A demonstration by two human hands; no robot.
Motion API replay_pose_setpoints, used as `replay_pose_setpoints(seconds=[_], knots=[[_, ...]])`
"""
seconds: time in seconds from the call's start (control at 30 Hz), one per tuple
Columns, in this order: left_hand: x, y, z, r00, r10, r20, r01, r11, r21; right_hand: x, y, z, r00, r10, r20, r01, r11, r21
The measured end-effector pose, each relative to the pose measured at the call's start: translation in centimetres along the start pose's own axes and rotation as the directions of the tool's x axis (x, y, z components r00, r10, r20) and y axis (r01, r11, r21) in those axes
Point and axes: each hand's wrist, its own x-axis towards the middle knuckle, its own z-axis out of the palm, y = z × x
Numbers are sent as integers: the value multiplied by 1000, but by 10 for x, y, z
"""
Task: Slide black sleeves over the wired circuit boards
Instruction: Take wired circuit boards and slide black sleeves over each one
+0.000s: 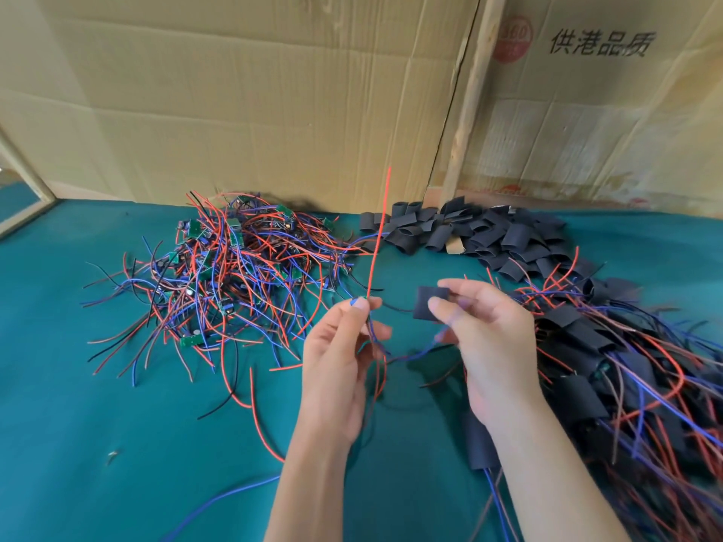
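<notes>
My left hand (340, 357) pinches a wired circuit board by its red and blue wires; one red wire (378, 232) sticks straight up from the fingertips. The board itself is mostly hidden behind the fingers. My right hand (485, 338) pinches a flat black sleeve (428, 303) between thumb and forefinger, just right of the left fingertips and apart from them. Blue and red wires hang down between the two hands.
A tangled heap of bare green boards with wires (234, 267) lies at centre left on the teal table (98, 404). Loose black sleeves (469, 232) are piled at the back. Sleeved boards (626, 365) are heaped at the right. Cardboard walls (234, 91) stand behind.
</notes>
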Motion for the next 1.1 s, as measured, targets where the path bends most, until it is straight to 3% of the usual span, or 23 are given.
replay_pose_setpoints(seconds=[0.07, 0.13, 0.33, 0.57, 0.83, 1.1], knots=[[0, -4, -1, 999, -38, 14, 37, 997, 62, -6, 0, 6, 995, -84, 63, 91, 989, -118], [0, -8, 1, 997, -66, 35, 63, 993, 100, -14, 0, 15, 980, -111, 164, 132, 983, -128], [-1, -11, 0, 995, -53, 84, 52, 998, 21, -21, -4, 18, 920, -152, 361, 247, 941, -233], [0, -17, 0, 997, 36, 61, -43, 994, 104, -19, -7, 12, 921, -57, 385, 123, 981, -149], [0, -16, 0, 986, 60, 153, -80, 988, 129, -16, -7, 6, 915, 71, 397, -26, 993, -117], [4, -22, -4, 988, 111, 108, -129, 975, 181, -14, -9, 5, 924, 24, 381, 35, 988, -148]])
